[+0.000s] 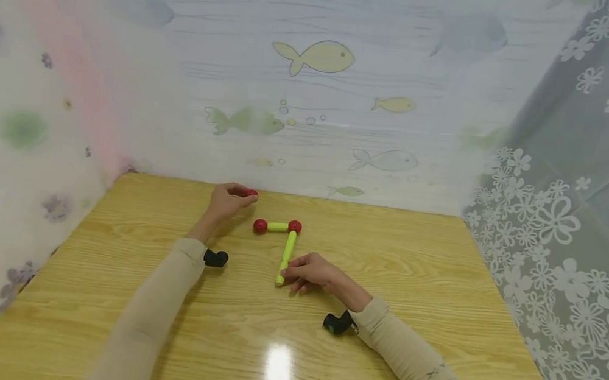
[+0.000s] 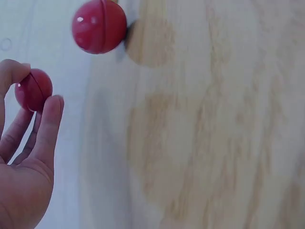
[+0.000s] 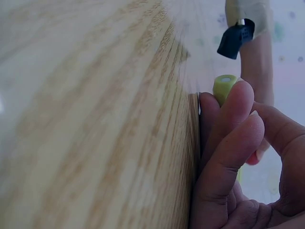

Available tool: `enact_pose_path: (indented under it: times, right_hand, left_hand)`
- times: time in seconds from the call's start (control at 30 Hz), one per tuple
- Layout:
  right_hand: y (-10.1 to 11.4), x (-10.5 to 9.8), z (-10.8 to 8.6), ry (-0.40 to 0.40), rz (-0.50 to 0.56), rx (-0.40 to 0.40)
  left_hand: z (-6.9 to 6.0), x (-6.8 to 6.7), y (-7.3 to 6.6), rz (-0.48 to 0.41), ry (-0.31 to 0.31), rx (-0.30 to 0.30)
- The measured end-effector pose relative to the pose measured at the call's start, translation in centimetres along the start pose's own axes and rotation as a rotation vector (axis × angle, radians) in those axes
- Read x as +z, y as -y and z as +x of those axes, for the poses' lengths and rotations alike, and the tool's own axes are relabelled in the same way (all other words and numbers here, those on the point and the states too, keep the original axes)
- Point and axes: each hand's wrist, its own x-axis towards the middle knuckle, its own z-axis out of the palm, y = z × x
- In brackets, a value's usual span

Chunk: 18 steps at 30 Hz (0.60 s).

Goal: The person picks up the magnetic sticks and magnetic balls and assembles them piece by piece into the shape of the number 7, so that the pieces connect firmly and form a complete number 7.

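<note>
My left hand (image 1: 223, 202) pinches a red ball (image 1: 251, 193) between thumb and fingers near the table's back edge. In the left wrist view that ball (image 2: 33, 89) shows a seam line, and a second red ball (image 2: 99, 26) appears close by. On the table, a short yellow-green rod (image 1: 277, 227) lies between two red balls, one on the left (image 1: 260, 226) and one on the right (image 1: 295, 226). From the right ball a longer yellow-green rod (image 1: 289, 246) runs toward me. My right hand (image 1: 318, 274) pinches its near end; the right wrist view shows the rod's end face (image 3: 225, 83) beside the fingertips.
The wooden table (image 1: 412, 268) meets a fish-patterned curtain (image 1: 313, 154) at the back. A flower-patterned sheet (image 1: 569, 240) hangs along the right side. Black wrist devices sit below the left (image 1: 216, 258) and right (image 1: 337, 323) wrists.
</note>
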Motion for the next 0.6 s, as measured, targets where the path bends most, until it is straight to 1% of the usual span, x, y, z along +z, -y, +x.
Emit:
enact_pose_path:
  times: [0.1,0.23,0.47,0.6]
  right_hand:
    - [-0.1,0.0,0.1,0.002,0.005,0.002]
    - [0.0,0.0,0.0,0.001,0.01,0.007]
    - [0.0,0.0,0.0,0.003,0.017,0.012]
    - [0.0,0.1,0.0,0.002,0.013,0.013]
  left_hand:
    - [-0.5,-0.5,-0.3,-0.018,0.026,0.029]
    - [-1.7,-1.0,-0.6,-0.053,0.071,0.055]
    - [-5.2,-1.2,-0.9,-0.091,0.203,0.052]
    - [-6.9,-1.2,-0.7,-0.118,0.24,0.063]
